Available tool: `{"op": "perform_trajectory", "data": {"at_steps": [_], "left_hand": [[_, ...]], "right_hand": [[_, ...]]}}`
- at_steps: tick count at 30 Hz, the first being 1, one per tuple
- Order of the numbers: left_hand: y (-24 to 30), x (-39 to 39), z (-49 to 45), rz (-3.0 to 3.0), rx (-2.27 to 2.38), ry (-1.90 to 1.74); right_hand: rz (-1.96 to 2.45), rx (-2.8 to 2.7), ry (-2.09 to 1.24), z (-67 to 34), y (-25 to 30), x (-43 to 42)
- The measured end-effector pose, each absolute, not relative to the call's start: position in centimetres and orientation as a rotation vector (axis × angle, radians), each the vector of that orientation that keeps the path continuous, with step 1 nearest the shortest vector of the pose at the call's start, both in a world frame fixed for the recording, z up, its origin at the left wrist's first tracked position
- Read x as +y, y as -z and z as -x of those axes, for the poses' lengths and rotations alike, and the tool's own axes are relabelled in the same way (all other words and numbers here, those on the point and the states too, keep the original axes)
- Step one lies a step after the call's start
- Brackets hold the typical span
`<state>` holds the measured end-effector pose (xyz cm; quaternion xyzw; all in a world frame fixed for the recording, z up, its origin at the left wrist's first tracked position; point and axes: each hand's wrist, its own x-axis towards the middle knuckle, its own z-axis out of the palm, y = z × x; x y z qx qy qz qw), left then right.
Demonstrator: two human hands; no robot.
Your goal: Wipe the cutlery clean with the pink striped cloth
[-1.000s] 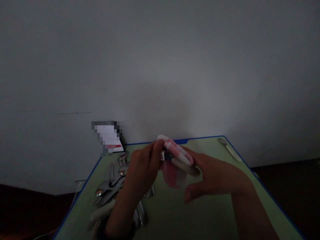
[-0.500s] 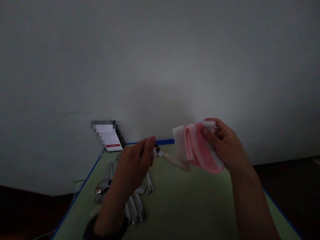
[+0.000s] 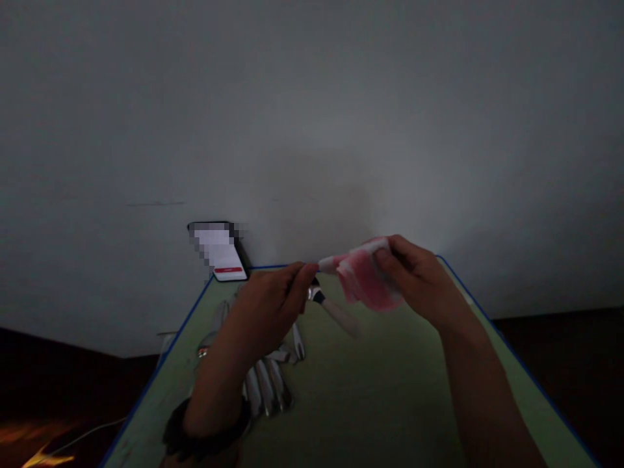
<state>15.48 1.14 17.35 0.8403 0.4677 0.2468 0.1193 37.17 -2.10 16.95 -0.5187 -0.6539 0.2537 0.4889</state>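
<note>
My left hand [image 3: 280,292] is closed around the hidden head of a piece of cutlery; its pale, slightly blurred handle [image 3: 340,317] slants down to the right, with a metal and dark collar near my fingers. Whether it is a spoon or a fork does not show. A folded pink and white cloth [image 3: 365,279] is gripped in my right hand [image 3: 414,273], thumb on the near side. The cloth's pale left corner reaches my left thumb; I cannot tell if it is pinched there. Both hands are above the green table [image 3: 370,403].
Several pieces of metal cutlery [image 3: 266,383] lie on the table's left part, partly behind my left forearm. A phone [image 3: 224,250] with a lit screen leans on the wall [image 3: 341,130] at the back left corner. Blue edging borders the table. A thin cable [image 3: 92,431] runs at lower left.
My right hand has moved left with the cloth, whose corner now meets my left thumb. The handle of the cutlery tilts down more steeply. The camera view has shifted slightly.
</note>
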Motion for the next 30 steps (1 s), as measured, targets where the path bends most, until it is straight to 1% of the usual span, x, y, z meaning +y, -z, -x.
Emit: {"op": "perform_trajectory", "data": {"at_steps": [6, 15, 23, 28, 30], "left_hand": [[-17.3, 1.1, -15.6, -2.463, 1.364, -0.698], [-17.4, 0.9, -15.6, -2.489, 1.332, -0.664], [-18.0, 0.4, -15.9, -2.517, 1.293, -0.62], [-18.2, 0.2, -16.2, -2.472, 1.225, -0.676], [-18.1, 0.2, -16.3, -2.452, 1.217, -0.7]], "right_hand": [[1.13, -1.391, -0.874, -37.1, -16.9, -2.0], [1.195, -1.394, -0.768, -36.3, -17.1, -1.8], [1.143, -1.551, -0.911, -36.1, -17.1, -2.1], [1.112, -1.609, -1.146, -36.4, -16.8, -2.0], [1.101, -1.601, -1.168, -36.3, -16.7, -1.9]]}}
